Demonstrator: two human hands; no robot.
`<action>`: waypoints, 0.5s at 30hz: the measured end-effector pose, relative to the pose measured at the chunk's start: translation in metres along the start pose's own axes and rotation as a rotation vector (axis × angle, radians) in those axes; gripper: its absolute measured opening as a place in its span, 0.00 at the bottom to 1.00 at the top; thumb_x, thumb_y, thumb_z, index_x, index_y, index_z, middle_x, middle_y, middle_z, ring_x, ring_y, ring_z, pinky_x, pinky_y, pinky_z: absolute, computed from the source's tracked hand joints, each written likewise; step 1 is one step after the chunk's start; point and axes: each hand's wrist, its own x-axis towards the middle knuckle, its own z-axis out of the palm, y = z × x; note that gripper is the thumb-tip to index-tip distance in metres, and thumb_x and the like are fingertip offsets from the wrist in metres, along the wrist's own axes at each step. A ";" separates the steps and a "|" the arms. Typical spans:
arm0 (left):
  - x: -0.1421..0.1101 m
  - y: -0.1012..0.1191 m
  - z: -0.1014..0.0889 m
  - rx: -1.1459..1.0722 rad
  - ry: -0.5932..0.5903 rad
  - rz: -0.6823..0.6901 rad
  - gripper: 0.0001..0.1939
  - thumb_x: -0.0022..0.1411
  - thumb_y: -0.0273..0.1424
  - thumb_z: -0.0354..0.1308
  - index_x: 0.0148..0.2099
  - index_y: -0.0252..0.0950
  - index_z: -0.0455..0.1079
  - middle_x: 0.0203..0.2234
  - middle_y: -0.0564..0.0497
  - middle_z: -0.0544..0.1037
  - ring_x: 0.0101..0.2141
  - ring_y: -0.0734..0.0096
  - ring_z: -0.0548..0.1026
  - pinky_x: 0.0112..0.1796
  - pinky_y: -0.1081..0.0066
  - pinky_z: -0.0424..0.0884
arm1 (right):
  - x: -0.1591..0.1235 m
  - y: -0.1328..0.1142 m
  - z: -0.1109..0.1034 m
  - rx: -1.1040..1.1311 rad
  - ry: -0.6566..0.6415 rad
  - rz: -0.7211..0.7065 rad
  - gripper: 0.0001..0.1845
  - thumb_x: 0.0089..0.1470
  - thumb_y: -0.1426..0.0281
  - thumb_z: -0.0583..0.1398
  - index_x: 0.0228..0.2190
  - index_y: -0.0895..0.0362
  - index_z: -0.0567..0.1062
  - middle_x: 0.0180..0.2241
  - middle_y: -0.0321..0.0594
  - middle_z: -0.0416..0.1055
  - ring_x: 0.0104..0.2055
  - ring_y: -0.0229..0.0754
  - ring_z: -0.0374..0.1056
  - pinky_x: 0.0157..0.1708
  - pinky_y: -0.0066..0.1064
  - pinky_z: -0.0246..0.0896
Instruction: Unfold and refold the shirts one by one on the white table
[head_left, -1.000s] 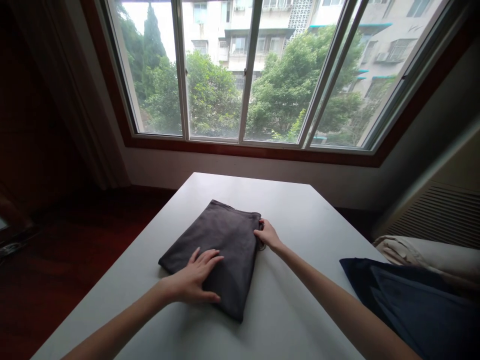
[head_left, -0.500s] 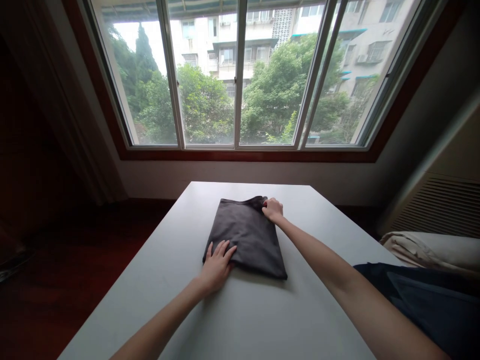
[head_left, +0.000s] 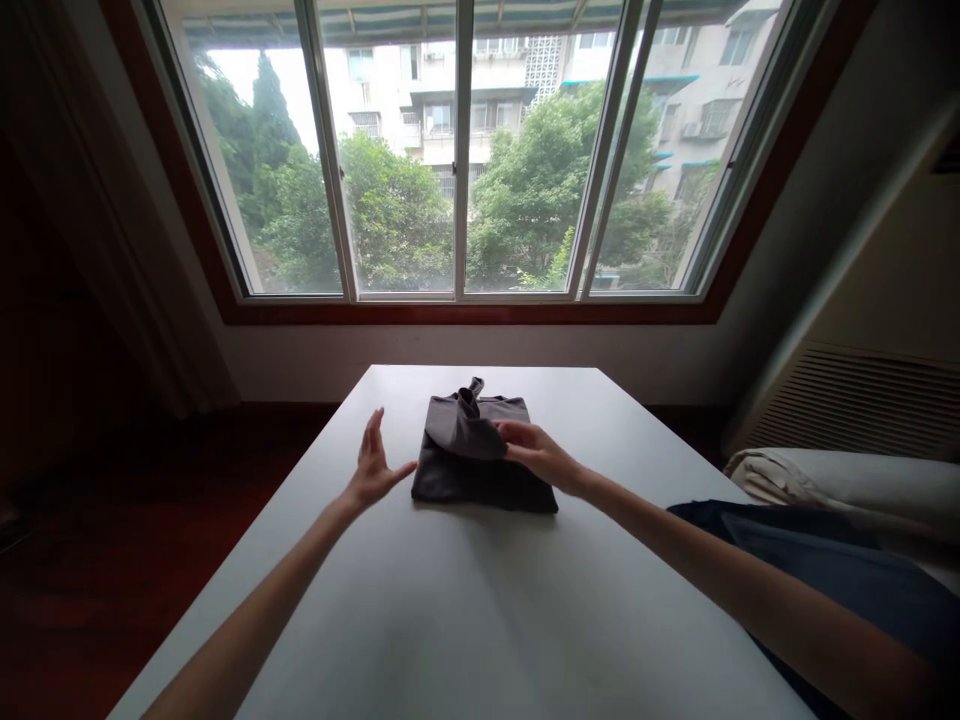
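A dark grey folded garment (head_left: 484,484) lies on the white table in front of me. Its upper layer is lifted and curls over the rest, with a twisted bit of cloth standing up at the far edge. Pinched between the fingers of my right hand (head_left: 536,452) is the near edge of that raised layer. My left hand (head_left: 375,465) is open beside the garment's left edge, thumb and fingers apart, holding nothing. Whether the thumb tip touches the cloth I cannot tell.
The white table (head_left: 315,600) stretches toward a wall with a wide sliding window (head_left: 461,200). Dark blue cloth (head_left: 810,550) and a rolled cream bedding-like bundle (head_left: 840,480) are at the right. A curtain (head_left: 150,280) hangs at the left.
My left hand has come off the garment and moved up and left. My right hand has drawn the top layer from the far right corner toward me, raising it.
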 end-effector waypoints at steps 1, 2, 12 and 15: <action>0.000 0.001 -0.013 0.040 -0.040 0.060 0.55 0.56 0.39 0.65 0.70 0.42 0.27 0.69 0.38 0.38 0.68 0.49 0.39 0.64 0.47 0.46 | -0.025 -0.010 0.011 -0.040 -0.062 -0.010 0.04 0.49 0.69 0.58 0.28 0.57 0.69 0.47 0.46 0.71 0.47 0.45 0.67 0.44 0.34 0.62; -0.001 0.004 -0.024 0.071 -0.111 0.113 0.56 0.55 0.36 0.66 0.71 0.43 0.27 0.69 0.38 0.37 0.68 0.48 0.39 0.63 0.47 0.47 | -0.049 -0.019 0.022 -0.115 -0.144 -0.014 0.03 0.49 0.72 0.58 0.29 0.58 0.71 0.52 0.49 0.68 0.53 0.47 0.65 0.48 0.35 0.61; -0.052 0.136 -0.012 0.085 -0.672 0.340 0.25 0.63 0.35 0.57 0.61 0.40 0.60 0.57 0.45 0.69 0.57 0.58 0.66 0.56 0.59 0.65 | -0.193 -0.043 0.095 -0.593 -0.643 -0.027 0.16 0.38 0.79 0.57 0.33 0.54 0.72 0.35 0.39 0.72 0.40 0.44 0.69 0.43 0.32 0.62; -0.068 0.181 0.028 0.189 -0.688 0.391 0.32 0.58 0.45 0.62 0.61 0.38 0.60 0.53 0.43 0.71 0.53 0.53 0.69 0.51 0.58 0.68 | -0.200 -0.055 0.112 -0.615 -0.549 0.073 0.15 0.44 0.71 0.61 0.38 0.57 0.72 0.39 0.44 0.72 0.42 0.48 0.68 0.45 0.38 0.62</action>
